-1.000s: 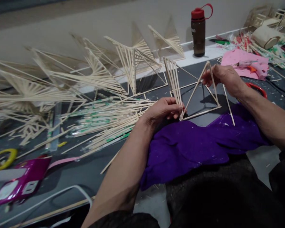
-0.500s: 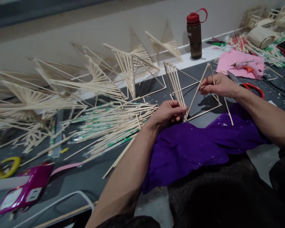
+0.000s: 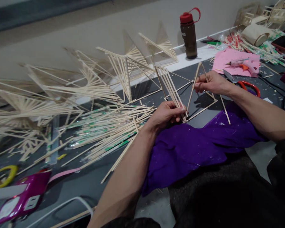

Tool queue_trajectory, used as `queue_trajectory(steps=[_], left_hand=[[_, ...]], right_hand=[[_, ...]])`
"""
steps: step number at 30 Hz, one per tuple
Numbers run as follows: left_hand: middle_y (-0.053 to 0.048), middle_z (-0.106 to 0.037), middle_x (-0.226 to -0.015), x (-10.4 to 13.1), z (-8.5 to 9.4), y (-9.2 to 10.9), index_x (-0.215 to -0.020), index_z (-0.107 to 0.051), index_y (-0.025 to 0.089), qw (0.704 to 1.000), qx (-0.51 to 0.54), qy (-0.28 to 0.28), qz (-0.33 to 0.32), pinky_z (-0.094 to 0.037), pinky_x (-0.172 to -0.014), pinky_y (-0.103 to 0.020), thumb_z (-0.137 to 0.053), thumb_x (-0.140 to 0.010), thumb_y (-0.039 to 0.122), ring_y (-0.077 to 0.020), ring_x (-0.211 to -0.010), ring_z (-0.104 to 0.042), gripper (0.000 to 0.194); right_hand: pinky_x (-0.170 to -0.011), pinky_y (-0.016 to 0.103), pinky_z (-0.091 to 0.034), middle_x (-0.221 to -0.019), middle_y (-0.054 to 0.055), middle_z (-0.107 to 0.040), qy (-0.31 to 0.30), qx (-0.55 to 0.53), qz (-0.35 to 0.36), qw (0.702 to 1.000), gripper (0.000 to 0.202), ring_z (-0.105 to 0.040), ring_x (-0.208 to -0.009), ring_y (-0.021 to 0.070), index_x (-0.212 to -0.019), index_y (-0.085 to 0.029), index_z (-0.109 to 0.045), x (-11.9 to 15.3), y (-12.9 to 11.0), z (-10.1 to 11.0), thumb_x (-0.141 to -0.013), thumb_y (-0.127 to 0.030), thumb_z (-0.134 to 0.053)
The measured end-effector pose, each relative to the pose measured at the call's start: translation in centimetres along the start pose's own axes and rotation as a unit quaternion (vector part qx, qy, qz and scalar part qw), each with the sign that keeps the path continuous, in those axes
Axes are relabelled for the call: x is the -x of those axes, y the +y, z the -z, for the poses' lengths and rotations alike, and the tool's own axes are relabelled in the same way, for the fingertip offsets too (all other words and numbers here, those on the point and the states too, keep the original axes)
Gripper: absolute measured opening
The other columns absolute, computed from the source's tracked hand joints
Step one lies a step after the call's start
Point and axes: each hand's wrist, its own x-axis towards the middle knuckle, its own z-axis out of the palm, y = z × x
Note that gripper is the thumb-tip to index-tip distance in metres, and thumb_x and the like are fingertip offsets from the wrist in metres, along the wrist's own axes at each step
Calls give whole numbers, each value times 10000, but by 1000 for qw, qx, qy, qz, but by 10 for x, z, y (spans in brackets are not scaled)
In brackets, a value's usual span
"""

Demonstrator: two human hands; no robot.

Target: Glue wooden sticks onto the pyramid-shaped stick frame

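Note:
My left hand [image 3: 165, 114] is closed on the lower ends of several thin wooden sticks [image 3: 171, 85], which fan upward side by side. They are part of a stick frame [image 3: 202, 109] on the table in front of me. My right hand [image 3: 212, 83] pinches a slanted stick of this frame, just below its peak. A purple cloth [image 3: 187, 152] covers my lap and the table edge beneath both hands. One loose stick [image 3: 225, 109] lies on the cloth, below my right forearm.
Finished-looking stick models [image 3: 125, 72] line the wall, with a stick pile [image 3: 118, 129] before them. A bottle [image 3: 189, 39] stands behind. To the right are a glue gun [image 3: 245, 65] on pink paper [image 3: 219, 60] and red-handled scissors [image 3: 251, 87]. Yellow-handled scissors [image 3: 10, 177] lie left.
The fanned sticks now lean further left at their tops. Most of the scene has shifted slightly left with the camera. Both hands keep their grip.

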Motion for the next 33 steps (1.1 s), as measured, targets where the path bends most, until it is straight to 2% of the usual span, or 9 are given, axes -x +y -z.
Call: queue_trajectory(steps=[6,16,23,33], left_hand=[[12,-618,-541,1,1,0,-741,-674,128,1000,-8,4,6,-300,-332,-153,-762,-654,245,-52,-399,-495,170],[-19,-688,-671,0,3,-4,-799,-663,119,1000,12,1,0,-379,-344,-158,-787,-625,238,-59,-432,-532,245],[-1,-639,-580,1,3,-5,-794,-678,111,1000,12,2,-1,-391,-359,-153,-782,-642,255,-69,-438,-542,234],[-1,-616,-536,-2,4,-7,-763,-693,115,1000,14,11,2,-369,-350,-160,-779,-635,242,-72,-418,-521,200]], right_hand=[[-566,252,-467,-611,-5,-669,-7,7,8,1000,170,-549,-537,74,-665,-177,-686,1,1,1,-810,-254,-729],[-565,227,-461,-630,2,-666,-8,17,-1,1000,167,-558,-547,66,-694,-151,-673,3,0,2,-821,-249,-718],[-580,219,-459,-643,9,-659,-11,33,-26,999,160,-555,-558,60,-710,-136,-657,6,-6,1,-851,-210,-676],[-579,211,-464,-637,5,-663,-13,30,-13,999,174,-560,-568,60,-712,-138,-662,3,0,0,-859,-232,-671]])
